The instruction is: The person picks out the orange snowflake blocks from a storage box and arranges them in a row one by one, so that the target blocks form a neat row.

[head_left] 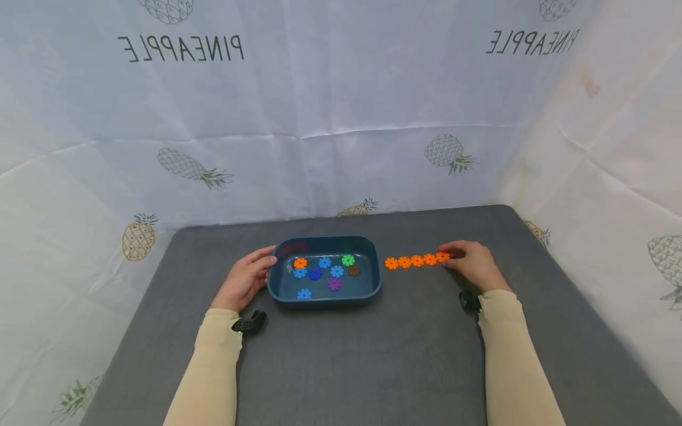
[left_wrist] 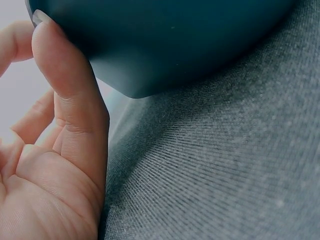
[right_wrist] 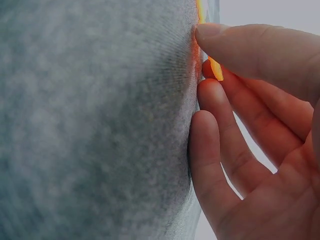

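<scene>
A dark blue rectangular tray (head_left: pixel 326 302) sits on the table with several small notched discs in it. My left hand (head_left: pixel 246 279) grips the tray's left end, thumb (left_wrist: pixel 70 75) at the rim and fingers round the outside. To the right of the tray, several orange notched discs (head_left: pixel 417 261) form a row, edge to edge. My right hand (head_left: pixel 476 265) pinches the disc at the row's right end (head_left: pixel 441 256) between thumb and fingers. An orange edge (right_wrist: pixel 216 69) of it shows past the thumb in the right wrist view; the rest of that disc is hidden.
Inside the tray lie an orange disc (head_left: pixel 301 262), a green disc (head_left: pixel 348 260), a brown disc (head_left: pixel 354 270), a purple disc (head_left: pixel 334 284) and several blue discs. The grey table (head_left: pixel 367 361) meets a pineapple-print cloth (head_left: pixel 319 171) at the back and sides.
</scene>
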`<state>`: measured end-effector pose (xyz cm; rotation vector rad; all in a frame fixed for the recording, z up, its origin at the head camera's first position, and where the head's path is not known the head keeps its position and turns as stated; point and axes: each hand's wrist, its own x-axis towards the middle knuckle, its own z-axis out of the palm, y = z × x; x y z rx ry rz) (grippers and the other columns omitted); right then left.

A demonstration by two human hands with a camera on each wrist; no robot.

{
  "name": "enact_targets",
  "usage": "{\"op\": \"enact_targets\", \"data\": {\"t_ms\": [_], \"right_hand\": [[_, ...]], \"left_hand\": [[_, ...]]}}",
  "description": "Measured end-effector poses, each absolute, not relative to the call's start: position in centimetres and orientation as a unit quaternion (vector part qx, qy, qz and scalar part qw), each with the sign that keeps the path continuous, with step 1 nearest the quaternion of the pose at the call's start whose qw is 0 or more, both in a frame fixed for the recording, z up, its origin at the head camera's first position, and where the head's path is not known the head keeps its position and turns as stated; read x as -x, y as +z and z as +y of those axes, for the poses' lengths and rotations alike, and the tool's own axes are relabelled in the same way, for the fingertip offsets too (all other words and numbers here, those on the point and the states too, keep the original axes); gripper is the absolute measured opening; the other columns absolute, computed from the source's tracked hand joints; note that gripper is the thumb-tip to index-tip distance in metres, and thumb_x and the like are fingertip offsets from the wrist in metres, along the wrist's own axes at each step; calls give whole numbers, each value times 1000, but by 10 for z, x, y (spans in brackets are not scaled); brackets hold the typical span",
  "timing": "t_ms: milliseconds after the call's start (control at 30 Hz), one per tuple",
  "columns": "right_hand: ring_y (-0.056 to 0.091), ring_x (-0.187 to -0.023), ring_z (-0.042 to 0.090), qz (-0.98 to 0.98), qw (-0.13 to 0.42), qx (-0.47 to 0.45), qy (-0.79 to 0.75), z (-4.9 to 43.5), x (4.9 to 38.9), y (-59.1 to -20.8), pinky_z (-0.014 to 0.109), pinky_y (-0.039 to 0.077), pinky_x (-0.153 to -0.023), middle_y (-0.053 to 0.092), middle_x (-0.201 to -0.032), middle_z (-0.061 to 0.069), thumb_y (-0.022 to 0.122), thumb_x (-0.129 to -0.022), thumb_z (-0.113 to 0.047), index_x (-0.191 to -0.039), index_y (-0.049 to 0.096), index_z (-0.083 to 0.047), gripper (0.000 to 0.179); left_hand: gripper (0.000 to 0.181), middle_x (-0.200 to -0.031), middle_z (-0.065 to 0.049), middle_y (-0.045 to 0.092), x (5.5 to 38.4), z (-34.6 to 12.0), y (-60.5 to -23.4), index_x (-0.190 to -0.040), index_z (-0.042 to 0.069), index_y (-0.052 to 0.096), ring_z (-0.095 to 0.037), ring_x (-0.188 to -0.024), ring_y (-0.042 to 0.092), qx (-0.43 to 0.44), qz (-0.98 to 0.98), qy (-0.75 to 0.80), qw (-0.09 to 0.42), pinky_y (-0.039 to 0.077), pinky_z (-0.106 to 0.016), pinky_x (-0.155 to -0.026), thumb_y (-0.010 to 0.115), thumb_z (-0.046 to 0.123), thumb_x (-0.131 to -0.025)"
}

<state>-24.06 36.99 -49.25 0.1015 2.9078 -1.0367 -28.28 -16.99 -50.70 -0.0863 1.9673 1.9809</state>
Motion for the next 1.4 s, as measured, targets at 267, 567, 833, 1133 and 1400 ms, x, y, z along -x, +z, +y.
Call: {"op": "enact_targets", "data": {"t_ms": [267,567,833,1133,1400], "right_hand": [[65,-125,43,943,26,-19,-330,360,250,-482,62,54,-104,69,-140,23,75,-103,-21,-140,71,-11,39],[67,-123,44,948,12,23,-317,321,252,-456,58,59,-95,68,-140,24,73,-105,-22,-144,69,-8,41],[67,-122,32,945,47,175,-271,224,283,-409,53,58,-104,71,-139,12,70,-105,-10,-140,71,-12,35],[66,-135,27,917,113,355,-144,120,305,-407,46,56,-111,71,-143,6,69,-104,-3,-141,72,-13,38],[66,-135,26,901,144,400,-83,65,310,-421,44,53,-116,72,-141,7,65,-105,3,-142,72,-13,41]], "left_hand": [[65,-130,3,68,281,-181,-505,-163,15,49,-8,-95,70,32,691,704,162,60,-23,-82,72,37,-106],[63,-125,0,71,285,-174,-510,-161,17,52,-11,-93,70,15,692,703,164,59,-23,-81,72,38,-105],[62,-133,-7,70,288,-174,-507,-160,17,53,-14,-92,69,20,692,703,161,60,-23,-82,73,37,-105],[56,-122,-4,74,289,-174,-509,-156,18,58,-15,-90,70,28,684,710,163,60,-25,-79,74,31,-104],[53,-129,-9,73,290,-172,-509,-154,18,61,-16,-93,71,10,673,720,170,61,-27,-80,74,31,-104]]}}
